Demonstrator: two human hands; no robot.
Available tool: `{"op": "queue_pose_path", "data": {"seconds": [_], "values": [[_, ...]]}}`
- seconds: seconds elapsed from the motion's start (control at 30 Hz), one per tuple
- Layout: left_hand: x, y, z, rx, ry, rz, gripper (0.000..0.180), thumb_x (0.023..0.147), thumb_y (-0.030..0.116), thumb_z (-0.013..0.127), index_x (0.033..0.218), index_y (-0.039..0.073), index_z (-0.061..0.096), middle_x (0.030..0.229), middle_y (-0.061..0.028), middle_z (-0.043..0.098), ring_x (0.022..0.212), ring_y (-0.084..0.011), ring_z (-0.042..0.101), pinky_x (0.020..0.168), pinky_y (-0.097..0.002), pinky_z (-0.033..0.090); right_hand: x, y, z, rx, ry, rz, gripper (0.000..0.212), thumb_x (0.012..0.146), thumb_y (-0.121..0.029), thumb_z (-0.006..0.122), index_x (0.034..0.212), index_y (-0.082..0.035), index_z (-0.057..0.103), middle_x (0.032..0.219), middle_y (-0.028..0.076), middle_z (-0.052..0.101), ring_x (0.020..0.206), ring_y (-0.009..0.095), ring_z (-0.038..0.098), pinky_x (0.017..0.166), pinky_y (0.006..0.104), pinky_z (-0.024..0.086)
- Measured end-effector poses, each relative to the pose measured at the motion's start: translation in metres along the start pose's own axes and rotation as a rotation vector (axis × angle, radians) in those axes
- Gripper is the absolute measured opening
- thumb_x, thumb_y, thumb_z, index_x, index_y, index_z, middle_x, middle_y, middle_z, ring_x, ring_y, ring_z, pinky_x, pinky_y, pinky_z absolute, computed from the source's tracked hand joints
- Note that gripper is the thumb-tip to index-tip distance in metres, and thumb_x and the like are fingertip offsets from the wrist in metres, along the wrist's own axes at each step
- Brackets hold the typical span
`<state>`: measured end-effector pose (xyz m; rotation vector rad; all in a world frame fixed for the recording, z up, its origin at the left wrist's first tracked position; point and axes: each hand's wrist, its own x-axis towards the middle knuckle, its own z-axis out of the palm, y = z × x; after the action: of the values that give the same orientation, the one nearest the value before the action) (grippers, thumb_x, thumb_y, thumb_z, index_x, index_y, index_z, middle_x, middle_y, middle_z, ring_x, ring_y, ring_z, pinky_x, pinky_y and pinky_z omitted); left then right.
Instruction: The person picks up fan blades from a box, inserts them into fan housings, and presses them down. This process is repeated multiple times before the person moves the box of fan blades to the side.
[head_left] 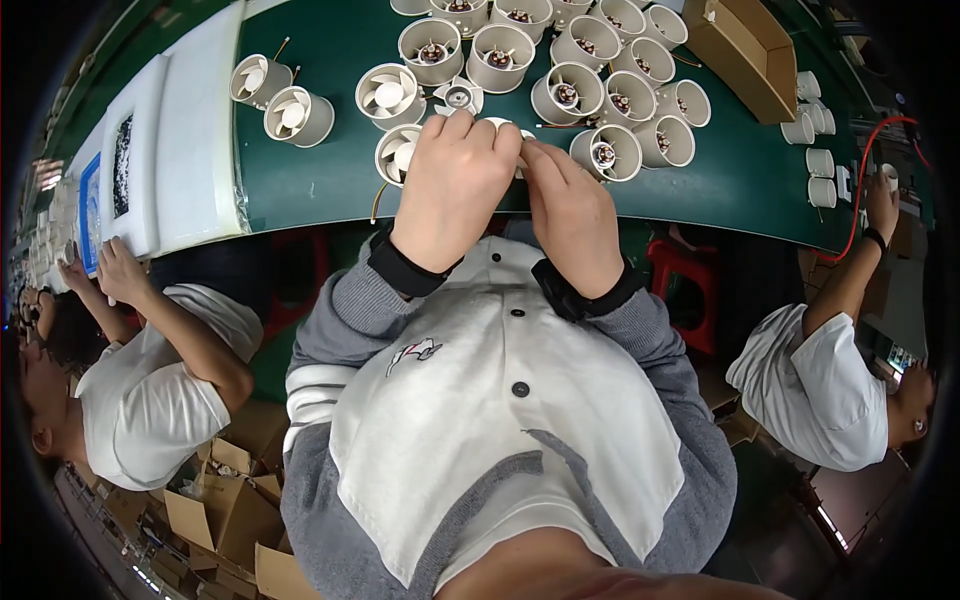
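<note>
My left hand (pixel 453 195) and my right hand (pixel 578 215) meet over the near edge of the table, fingers closed. Between them a white plastic part (pixel 500 122) shows only a sliver; my fingers hide its shape. Just beyond lies a loose white fan impeller (pixel 458 98), its round metal-ringed hub facing up. Close to my left hand stands a round fan housing (pixel 391 156) with an impeller inside and a wire hanging over the table edge. Right of my right hand is another fan housing (pixel 606 153) with its copper-wound motor exposed.
Many more white fan housings (pixel 500 58) crowd the green table (pixel 330 185). An open cardboard box (pixel 745 60) sits at the far right, and white foam sheets (pixel 190 130) lie at left. Seated co-workers flank me: one in a white shirt (pixel 150 390) left, another (pixel 815 390) right.
</note>
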<state>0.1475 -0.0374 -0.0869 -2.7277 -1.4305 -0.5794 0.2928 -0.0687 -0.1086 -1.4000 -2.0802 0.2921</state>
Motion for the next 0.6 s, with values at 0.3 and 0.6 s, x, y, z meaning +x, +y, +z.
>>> {"op": "queue_pose_path", "data": {"seconds": [0.3,0.6], "values": [[0.028,-0.008,0.004,-0.18,-0.073,0.089,0.005,0.064,0.005,0.062,0.064,0.001,0.059,0.064,-0.015,0.058,0.065,-0.0304,0.06,0.058,-0.037,0.05,0.008,0.005,-0.005,-0.025,-0.068,0.049,0.019,0.075,0.002,0.06,0.093,0.0,0.055,0.086,0.013,0.054,0.072,0.033,0.058,0.06,0.0397,0.046],[0.024,-0.021,-0.005,-0.351,-0.197,-0.034,0.008,0.062,0.002,0.063,0.069,-0.002,0.061,0.066,-0.0178,0.059,0.069,-0.0325,0.061,0.063,-0.0399,0.051,0.008,-0.004,-0.009,-0.084,-0.071,0.067,0.019,0.074,-0.004,0.064,0.091,-0.002,0.056,0.082,0.012,0.054,0.07,0.032,0.058,0.058,0.0395,0.046]]}}
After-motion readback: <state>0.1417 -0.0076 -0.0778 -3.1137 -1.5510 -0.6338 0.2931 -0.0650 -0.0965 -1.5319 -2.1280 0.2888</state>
